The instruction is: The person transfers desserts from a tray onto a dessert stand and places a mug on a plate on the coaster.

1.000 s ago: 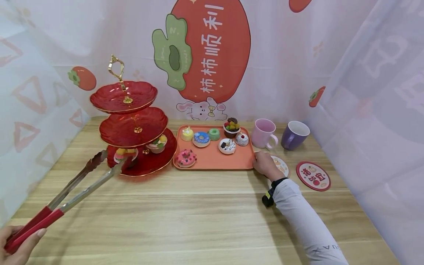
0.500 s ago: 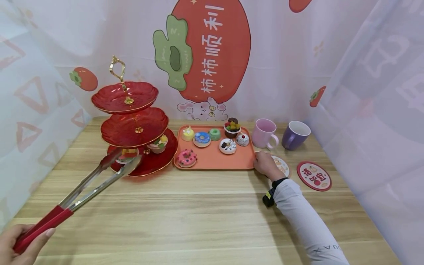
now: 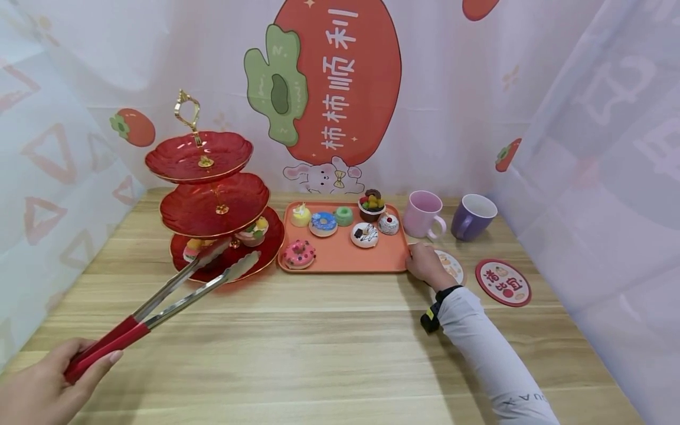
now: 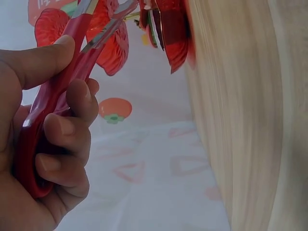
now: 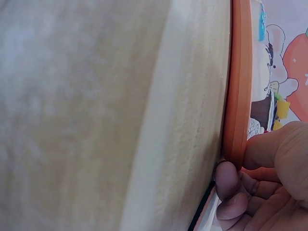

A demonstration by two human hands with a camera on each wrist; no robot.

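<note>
Tongs (image 3: 175,301) have swung right and forward since a second ago: tips were at the left rim of the stand's bottom tier, now they sit over its front edge, closer to the tray. Left hand (image 3: 45,386) has come up into view with them. Right hand has not moved.

Grip: left hand is wrapped around the red handles, thumb on top, fingers curled under (clear in the left wrist view (image 4: 48,120)). Tong arms are spread at the tips, nothing between them. Right hand (image 3: 425,264) pinches the tray's near right corner; right wrist view shows thumb on the rim and fingers (image 5: 226,180) curled under the edge.

Around:
- Three-tier red stand (image 3: 212,206) with gold handle, left of the tray and just beside it. Top and middle tiers bare; bottom tier holds 2 small cakes, one (image 3: 192,248) just behind the upper tong tip, one (image 3: 254,230) further right.
- Orange tray (image 3: 345,254) with 7 pieces: pink donut (image 3: 298,254) at front left, nearest the tong tips; yellow cake (image 3: 300,215); blue donut (image 3: 323,222); green donut (image 3: 343,215); dark fruit cup (image 3: 372,203); white pastry (image 3: 364,234); white cupcake (image 3: 388,223).
- 2 mugs right of the tray: pink (image 3: 422,213), purple (image 3: 471,216).
- 2 round coasters: one (image 3: 451,265) partly under the right hand, one red (image 3: 502,282) clear of it.

Between the tips and the pink donut: only the bottom tier's rim and the tray's left edge.
</note>
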